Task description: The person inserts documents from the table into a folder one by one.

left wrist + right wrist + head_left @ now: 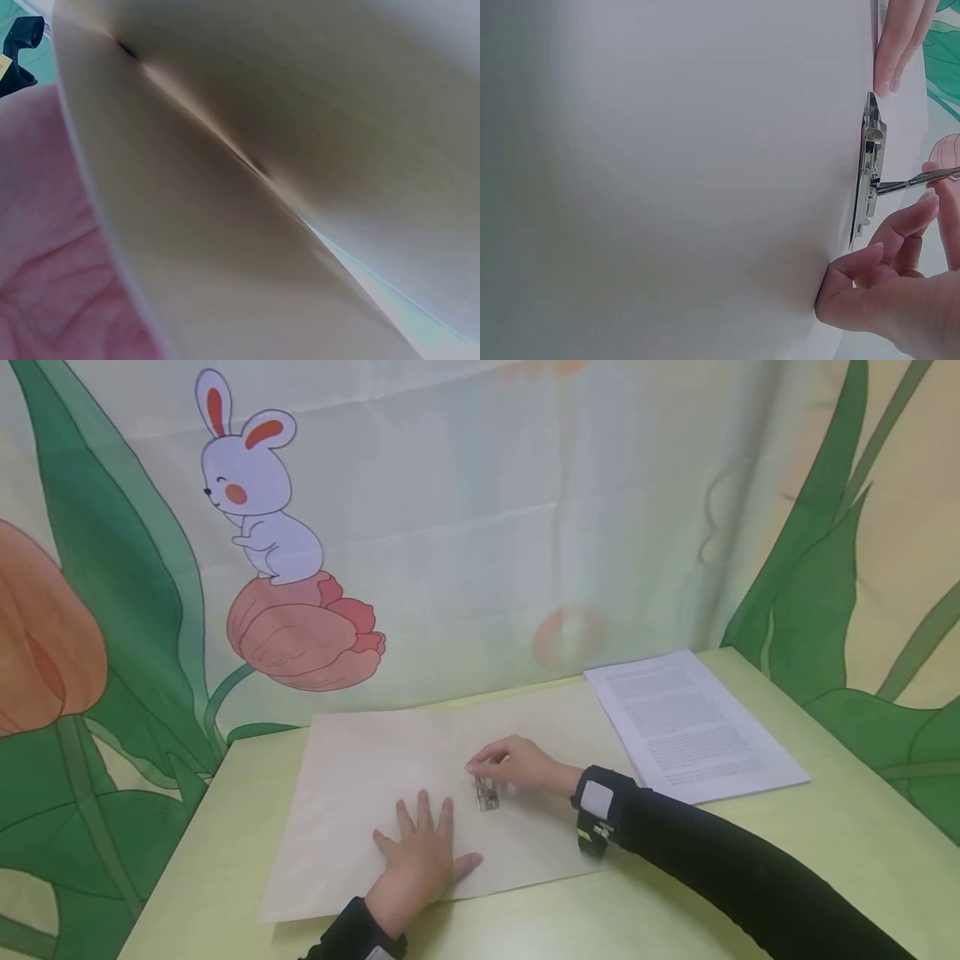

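An open cream file folder point(360, 777) lies spread on the pale green table point(202, 827). A metal lever clip point(487, 795) is set on it near the middle, and the right wrist view shows the clip point(870, 161) side-on with its lever point(915, 182) raised. My right hand point(521, 764) pinches the end of that lever between thumb and finger. Below and left of the clip, my left hand point(420, 860) rests on the folder with its fingers spread. Up close in the left wrist view are the folder's curved sheets point(187, 225) beside the palm point(52, 240).
A stack of printed sheets point(690, 731) lies at the right, over the folder's right part. Behind the table hangs a cloth point(465, 543) printed with a rabbit and tulips. Each wrist wears a black strap, the right one point(603, 802) above the folder's right edge.
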### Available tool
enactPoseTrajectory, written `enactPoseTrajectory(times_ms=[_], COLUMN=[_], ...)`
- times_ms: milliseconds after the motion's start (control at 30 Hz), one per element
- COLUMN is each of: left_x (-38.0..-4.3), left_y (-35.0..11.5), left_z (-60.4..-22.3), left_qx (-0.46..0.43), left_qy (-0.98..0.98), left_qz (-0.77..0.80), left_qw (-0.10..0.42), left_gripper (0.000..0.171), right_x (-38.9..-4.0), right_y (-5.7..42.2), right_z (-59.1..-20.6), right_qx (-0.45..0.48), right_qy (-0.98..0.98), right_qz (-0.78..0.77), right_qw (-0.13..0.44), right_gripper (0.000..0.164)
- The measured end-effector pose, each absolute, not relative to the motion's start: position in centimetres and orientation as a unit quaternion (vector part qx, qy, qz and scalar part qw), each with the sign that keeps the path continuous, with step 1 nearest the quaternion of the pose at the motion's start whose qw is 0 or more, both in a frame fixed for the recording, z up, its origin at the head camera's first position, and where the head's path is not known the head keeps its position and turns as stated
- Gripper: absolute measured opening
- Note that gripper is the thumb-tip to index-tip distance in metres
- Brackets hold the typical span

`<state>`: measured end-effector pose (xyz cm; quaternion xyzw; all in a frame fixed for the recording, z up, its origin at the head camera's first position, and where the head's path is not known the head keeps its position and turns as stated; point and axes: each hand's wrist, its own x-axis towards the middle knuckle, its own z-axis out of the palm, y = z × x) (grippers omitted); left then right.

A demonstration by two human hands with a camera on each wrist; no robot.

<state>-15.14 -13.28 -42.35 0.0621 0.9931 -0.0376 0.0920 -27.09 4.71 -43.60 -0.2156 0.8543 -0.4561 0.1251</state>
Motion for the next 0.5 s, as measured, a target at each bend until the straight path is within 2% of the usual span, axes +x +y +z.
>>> enactPoseTrajectory(times_ms=[500], left_x=[-15.3], left_y=[-13.4], left_z=[-42.5], left_qx=[0.062], left_qy=[0.993], left_qz=[-0.038], left_qw=[0.092], left_gripper=[0.089], right_x=[-28.9], right_y=[3.8], right_z=[-43.5], right_qx=[-0.208], right_qy=[0.851], right_qz=[-0.465], right_qw=[0.129], right_gripper=[0.028])
